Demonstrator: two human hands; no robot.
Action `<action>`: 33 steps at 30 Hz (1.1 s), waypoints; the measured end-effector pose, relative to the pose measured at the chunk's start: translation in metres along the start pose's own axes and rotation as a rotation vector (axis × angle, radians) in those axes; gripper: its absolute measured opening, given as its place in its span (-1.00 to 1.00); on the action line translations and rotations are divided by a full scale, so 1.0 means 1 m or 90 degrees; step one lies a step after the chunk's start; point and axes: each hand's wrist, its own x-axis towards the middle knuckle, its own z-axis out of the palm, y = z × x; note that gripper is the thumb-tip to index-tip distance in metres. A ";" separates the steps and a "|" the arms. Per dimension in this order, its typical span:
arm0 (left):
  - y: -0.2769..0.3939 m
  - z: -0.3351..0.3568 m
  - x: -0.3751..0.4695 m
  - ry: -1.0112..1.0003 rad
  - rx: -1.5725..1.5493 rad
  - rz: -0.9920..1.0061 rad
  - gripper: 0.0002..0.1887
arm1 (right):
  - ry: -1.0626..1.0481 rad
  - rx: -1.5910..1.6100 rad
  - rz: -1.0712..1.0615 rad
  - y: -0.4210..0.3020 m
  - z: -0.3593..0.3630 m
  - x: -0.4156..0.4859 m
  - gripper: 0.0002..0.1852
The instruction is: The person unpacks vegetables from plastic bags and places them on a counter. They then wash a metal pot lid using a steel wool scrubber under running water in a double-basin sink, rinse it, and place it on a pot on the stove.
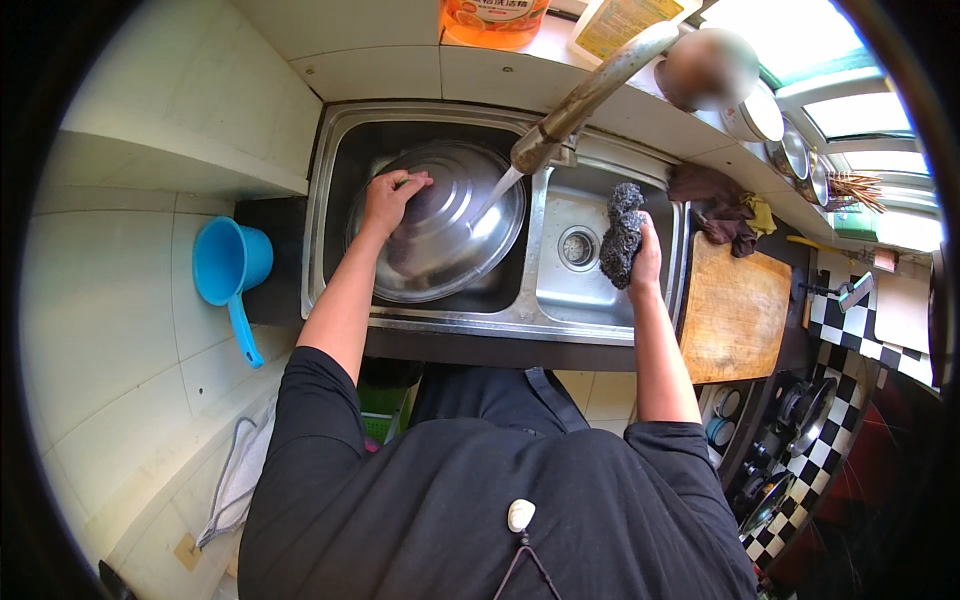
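A large domed metal lid [442,259] lies tilted in the left sink basin [345,169]. My left hand [388,201] grips it at the top, where a bit of green shows between the fingers; the fingers hide most of the knob. Water [498,196] runs from the worn metal faucet [559,120] onto the lid's right side. Over the right basin [570,289], my right hand [646,259] holds a dark, curly scouring pad [622,236] upright, apart from the lid. A round drain strainer [579,248] shows beside the pad.
A blue dipper [232,259] hangs left of the sink. To the right are a wooden cutting board [735,311] and a brown cloth [712,195]. An orange detergent bottle [495,22] and several bowls [754,112] line the window ledge behind the faucet.
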 end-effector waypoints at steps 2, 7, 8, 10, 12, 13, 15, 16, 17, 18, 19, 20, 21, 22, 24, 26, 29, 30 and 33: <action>0.002 0.000 -0.001 -0.017 -0.003 -0.012 -0.78 | -0.051 0.053 0.029 0.004 -0.010 -0.003 -0.66; 0.004 -0.004 -0.005 -0.038 -0.006 0.000 -0.78 | -0.088 0.151 0.070 0.013 -0.025 -0.014 -0.67; 0.003 -0.005 -0.006 -0.030 0.015 0.011 -0.78 | -0.050 0.135 0.088 0.016 -0.026 -0.013 -0.65; 0.000 -0.008 -0.007 -0.015 0.049 0.042 -0.78 | -0.040 0.162 0.104 0.022 -0.030 -0.014 -0.64; -0.002 -0.011 -0.008 -0.031 0.052 0.016 -0.77 | -0.038 0.181 0.113 0.028 -0.034 -0.014 -0.61; -0.003 -0.013 -0.008 -0.037 0.054 -0.002 -0.77 | -0.037 0.194 0.132 0.030 -0.036 -0.014 -0.61; -0.003 -0.016 -0.008 -0.047 0.064 -0.012 -0.76 | -0.050 0.219 0.159 0.033 -0.039 -0.015 -0.59; -0.002 -0.017 -0.008 -0.052 0.070 -0.025 -0.75 | -0.024 0.211 0.159 0.035 -0.039 -0.016 -0.57; -0.001 -0.018 -0.008 -0.056 0.078 -0.021 -0.75 | -0.019 0.212 0.157 0.035 -0.040 -0.018 -0.57; 0.001 -0.019 -0.009 -0.061 0.087 -0.023 -0.74 | -0.013 0.213 0.157 0.034 -0.040 -0.019 -0.57; 0.004 -0.019 -0.009 -0.066 0.096 -0.026 -0.74 | -0.018 0.213 0.155 0.033 -0.039 -0.021 -0.56; 0.007 -0.019 -0.009 -0.061 0.115 -0.024 -0.73 | -0.008 0.215 0.163 0.032 -0.038 -0.023 -0.56; 0.010 -0.019 -0.009 -0.057 0.134 -0.021 -0.73 | -0.008 0.217 0.170 0.030 -0.038 -0.025 -0.56; 0.013 -0.019 -0.010 -0.052 0.152 -0.019 -0.72 | -0.020 0.220 0.166 0.027 -0.036 -0.026 -0.55; 0.020 -0.017 -0.010 -0.058 0.177 -0.014 -0.71 | -0.006 0.224 0.180 0.022 -0.034 -0.028 -0.55; 0.027 -0.014 -0.010 -0.061 0.212 -0.001 -0.69 | 0.016 0.229 0.175 0.019 -0.031 -0.029 -0.53; 0.034 -0.009 -0.010 -0.052 0.247 0.019 -0.68 | -0.003 0.213 0.181 0.015 -0.030 -0.031 -0.45; 0.036 -0.007 -0.009 -0.055 0.251 0.026 -0.68 | 0.015 0.193 0.186 0.015 -0.030 -0.031 -0.44; 0.041 -0.003 -0.010 -0.033 0.271 0.063 -0.69 | 0.003 0.231 0.170 0.016 -0.031 -0.031 -0.51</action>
